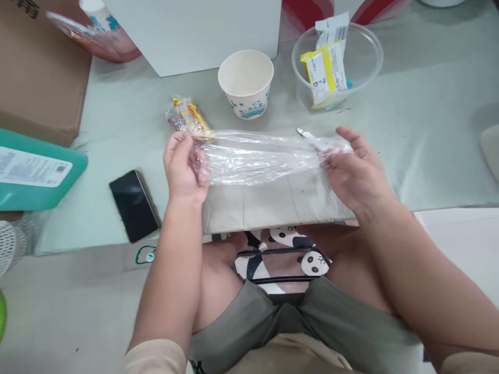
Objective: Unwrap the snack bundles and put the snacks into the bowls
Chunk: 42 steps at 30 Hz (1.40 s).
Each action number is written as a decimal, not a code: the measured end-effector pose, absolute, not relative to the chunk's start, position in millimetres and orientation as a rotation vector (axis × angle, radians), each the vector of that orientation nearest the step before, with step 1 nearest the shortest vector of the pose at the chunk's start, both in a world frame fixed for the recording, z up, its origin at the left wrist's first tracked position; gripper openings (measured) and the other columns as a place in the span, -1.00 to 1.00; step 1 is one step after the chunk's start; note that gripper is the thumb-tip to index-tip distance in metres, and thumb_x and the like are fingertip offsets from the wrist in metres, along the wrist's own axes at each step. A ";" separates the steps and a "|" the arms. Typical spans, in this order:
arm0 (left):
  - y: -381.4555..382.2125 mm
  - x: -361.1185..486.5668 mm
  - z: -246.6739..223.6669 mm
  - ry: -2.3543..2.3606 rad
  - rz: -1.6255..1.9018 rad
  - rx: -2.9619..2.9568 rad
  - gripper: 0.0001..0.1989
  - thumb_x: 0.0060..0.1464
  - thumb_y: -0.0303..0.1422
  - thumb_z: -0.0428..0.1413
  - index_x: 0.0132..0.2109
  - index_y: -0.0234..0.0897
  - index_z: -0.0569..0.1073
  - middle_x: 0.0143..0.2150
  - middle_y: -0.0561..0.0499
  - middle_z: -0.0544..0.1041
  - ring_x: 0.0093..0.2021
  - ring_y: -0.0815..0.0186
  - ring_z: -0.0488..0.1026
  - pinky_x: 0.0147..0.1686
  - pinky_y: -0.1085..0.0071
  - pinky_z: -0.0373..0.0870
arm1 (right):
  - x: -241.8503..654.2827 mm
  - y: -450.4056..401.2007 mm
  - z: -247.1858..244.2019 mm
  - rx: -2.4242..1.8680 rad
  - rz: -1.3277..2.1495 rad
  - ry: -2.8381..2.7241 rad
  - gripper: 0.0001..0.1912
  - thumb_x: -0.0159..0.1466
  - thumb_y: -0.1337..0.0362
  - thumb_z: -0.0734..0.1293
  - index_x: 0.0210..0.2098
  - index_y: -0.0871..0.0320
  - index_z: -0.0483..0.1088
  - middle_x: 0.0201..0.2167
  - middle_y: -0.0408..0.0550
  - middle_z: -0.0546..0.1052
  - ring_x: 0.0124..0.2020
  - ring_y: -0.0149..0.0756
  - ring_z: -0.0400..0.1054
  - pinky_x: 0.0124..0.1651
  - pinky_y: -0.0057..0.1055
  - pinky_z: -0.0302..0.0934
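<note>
Stretched between my two hands is a clear plastic film or bag (257, 158), held just above the near edge of the table. My left hand (185, 166) is closed on its left end, and my right hand (356, 171) pinches the bunched right end, index finger raised. A small white-handled tool with a metal tip (306, 134) lies behind the film near my right hand; its other end is hidden. Just beyond my left hand are small wrapped snacks (191, 117) in shiny packaging. A white paper cup (247, 85) with blue print stands upright past the film.
A clear round plastic bowl (368, 67) holds yellow and white packets (325, 70). To the left lie a dark phone (134, 205) and a green container (42, 171). Behind are a cardboard box (42, 67) and a white panel (202, 31). A panda-print item (284, 265) sits between my legs.
</note>
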<state>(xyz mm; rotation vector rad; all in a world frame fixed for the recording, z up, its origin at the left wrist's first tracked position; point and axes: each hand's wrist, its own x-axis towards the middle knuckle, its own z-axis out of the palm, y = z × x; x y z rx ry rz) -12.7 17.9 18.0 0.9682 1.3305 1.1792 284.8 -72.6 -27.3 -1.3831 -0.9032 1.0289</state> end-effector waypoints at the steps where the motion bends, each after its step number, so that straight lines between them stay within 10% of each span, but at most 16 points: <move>1: 17.0 -15.3 19.9 1.263 1.113 0.959 -0.66 0.18 0.06 0.10 -0.17 -0.09 0.35 -0.58 0.17 0.27 -0.69 0.45 0.05 -0.68 0.40 -0.11 | 286.2 -72.2 -23.3 -1.380 1.006 -0.904 -0.52 0.21 0.15 0.39 0.12 -0.12 0.34 -0.32 -0.14 0.51 -0.20 -0.16 0.52 -0.10 -0.10 0.43; 5: 15.5 -16.7 20.4 0.982 0.862 0.787 -0.52 0.14 0.13 0.03 -0.11 -0.14 0.51 -0.57 0.09 0.31 -0.63 0.38 0.22 -0.65 0.42 0.16 | 284.6 -72.3 -2.5 -1.469 0.982 -0.927 -0.61 0.34 0.03 0.22 0.12 -0.15 0.39 -0.34 -0.08 0.48 -0.23 -0.11 0.49 -0.15 -0.06 0.42; 11: 11.2 8.0 11.0 0.783 0.355 0.713 -0.17 -0.12 0.35 0.15 -0.10 -0.38 0.62 -0.06 -0.33 0.65 -0.09 0.04 0.65 -0.25 0.26 0.62 | 265.3 -68.7 9.5 -1.395 1.308 -0.810 -0.54 0.20 0.15 0.25 0.10 -0.05 0.35 -0.31 -0.13 0.45 -0.42 -0.29 0.35 -0.32 -0.23 0.37; 14: 4.1 16.5 8.7 0.692 0.073 0.729 -0.12 -0.38 0.27 0.36 -0.10 -0.42 0.65 -0.09 -0.35 0.68 -0.16 0.00 0.68 -0.35 0.32 0.60 | 257.8 -65.9 5.2 -1.369 1.448 -0.722 -0.43 0.06 0.27 0.37 0.09 -0.01 0.31 -0.41 -0.22 0.39 -0.50 -0.38 0.27 -0.39 -0.35 0.32; 20: -3.1 25.1 2.2 0.839 0.293 0.768 -0.81 0.00 -0.40 0.23 -0.21 -0.40 0.60 -0.27 -0.13 0.70 -0.36 0.24 0.67 -0.47 0.53 0.50 | 258.1 -62.3 -4.4 -1.111 1.462 -0.428 -0.47 0.06 0.11 0.55 -0.03 -0.04 0.35 -0.33 -0.23 0.48 -0.39 -0.39 0.41 -0.26 -0.40 0.41; 26: -5.6 33.4 5.4 0.737 0.480 0.660 -0.13 0.01 -0.51 0.11 0.48 -0.12 0.14 -0.08 -0.07 0.70 -0.29 0.20 0.69 -0.41 0.45 0.56 | 236.1 -68.5 -9.4 -1.016 1.772 -0.482 -0.41 0.06 -0.16 0.56 -0.09 0.05 0.44 -0.04 0.01 0.58 0.07 -0.12 0.48 0.14 -0.14 0.45; 29: -8.6 37.3 5.4 0.773 0.496 0.698 -0.10 0.02 -0.51 0.13 0.50 -0.08 0.10 -0.16 -0.01 0.70 -0.31 0.20 0.69 -0.37 0.41 0.58 | 223.4 -71.7 -10.0 -1.037 1.842 -0.531 -0.55 0.07 0.03 0.60 -0.21 0.09 0.42 -0.16 -0.08 0.58 -0.07 -0.24 0.53 0.14 -0.19 0.44; 35: -7.0 33.3 -1.9 0.990 0.513 0.922 -0.35 0.14 -0.40 0.09 0.39 -0.14 0.31 -0.43 0.05 0.64 -0.45 0.27 0.64 -0.48 0.51 0.47 | 223.7 -71.6 -13.2 -1.394 1.535 -0.764 -0.69 0.20 0.08 0.46 -0.24 0.07 0.31 -0.53 -0.26 0.46 -0.59 -0.42 0.36 -0.48 -0.43 0.27; 42: -3.2 27.1 -4.3 0.971 0.543 1.010 -0.66 0.11 -0.34 0.15 0.06 -0.18 0.49 -0.52 0.10 0.58 -0.58 0.32 0.54 -0.57 0.50 0.39 | 229.3 -72.7 -14.2 -1.381 1.149 -0.932 -0.81 0.32 0.26 0.28 -0.12 0.03 0.49 -0.60 -0.28 0.43 -0.64 -0.45 0.28 -0.50 -0.45 0.20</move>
